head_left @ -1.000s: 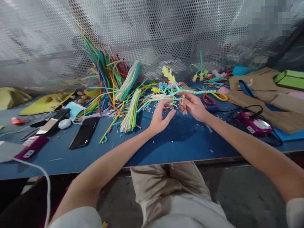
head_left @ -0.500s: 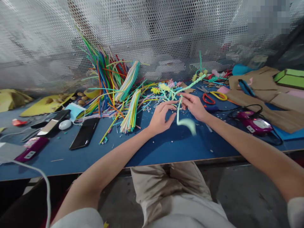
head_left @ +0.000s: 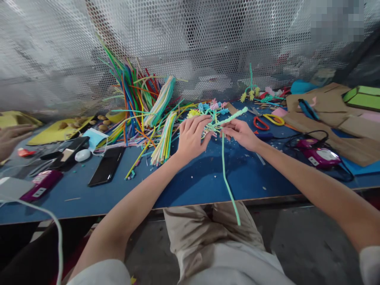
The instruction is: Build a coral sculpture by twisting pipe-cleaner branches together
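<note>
The green stem (head_left: 225, 173) hanging from my right hand (head_left: 242, 134) has a fuzzy, matt pile. Beneath my grip the blue tabletop (head_left: 196, 184) looks smooth and dull; beyond it stands a shiny perforated metal sheet (head_left: 208, 47). Left of my hold lies a glossy black phone (head_left: 106, 167), right of it matt brown paper (head_left: 353, 146).

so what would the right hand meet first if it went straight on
Most likely the left hand, just past the green stems that the right hand touches; depth is unclear.

Mint-green strand (head_left: 225, 173), blue tabletop (head_left: 190, 190), red-and-yellow scissors handles (head_left: 266, 115), grey hole-dotted panel (head_left: 166, 35)
</note>
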The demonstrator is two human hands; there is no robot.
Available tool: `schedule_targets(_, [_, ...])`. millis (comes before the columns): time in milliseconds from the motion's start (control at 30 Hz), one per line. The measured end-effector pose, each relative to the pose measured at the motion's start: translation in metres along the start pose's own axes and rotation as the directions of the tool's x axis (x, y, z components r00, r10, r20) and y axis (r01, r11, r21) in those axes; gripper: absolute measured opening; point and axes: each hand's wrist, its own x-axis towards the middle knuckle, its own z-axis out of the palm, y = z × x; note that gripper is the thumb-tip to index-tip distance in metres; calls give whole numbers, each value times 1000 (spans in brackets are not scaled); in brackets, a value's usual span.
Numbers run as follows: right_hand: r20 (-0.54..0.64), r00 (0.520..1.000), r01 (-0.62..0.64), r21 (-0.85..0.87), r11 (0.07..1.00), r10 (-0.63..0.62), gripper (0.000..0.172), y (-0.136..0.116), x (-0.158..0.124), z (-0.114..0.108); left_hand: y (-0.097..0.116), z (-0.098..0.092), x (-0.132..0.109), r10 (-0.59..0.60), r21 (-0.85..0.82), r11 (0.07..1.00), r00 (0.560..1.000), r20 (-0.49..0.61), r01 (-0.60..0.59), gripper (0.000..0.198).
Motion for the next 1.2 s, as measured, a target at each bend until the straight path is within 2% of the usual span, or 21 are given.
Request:
schedule_targets(133, [100,995,1,-71,997,6,38,-8,-2,2,0,0,1,11,-10,1000,998,63,-11,24])
schedule_targets(267, [127,992,-11,-109,994,25,41,-7,-2,3,-3,3,0,16,-2,1000,999,52,-16,22])
schedule_targets(467, [2,1000,-8,-235,972,9,38,-6,-4,4,-10,7,-2,6,-53,999,1000,11,-5,20])
schedule_targets(600, [-19,995,87,-391,916,-102,33,-13,-6,5,-10,7,-3,0,-78,997,1000,30,2,19])
schedule_targets(733, [-34,980,163,-432,887,-197,28,-16,-7,6,-9,7,-4,-1,-84,996,999,34,4,20])
schedule_targets(967, [-56,983,132,-448,884,-175,31,-15,-8,7,-10,11,-5,6,-81,997,1000,-14,-7,20])
schedule_targets(1200, [-97,987,75,-433,898,-129,28,-17,-10,11,-12,10,-3,29,-103,994,999,29,-25,20])
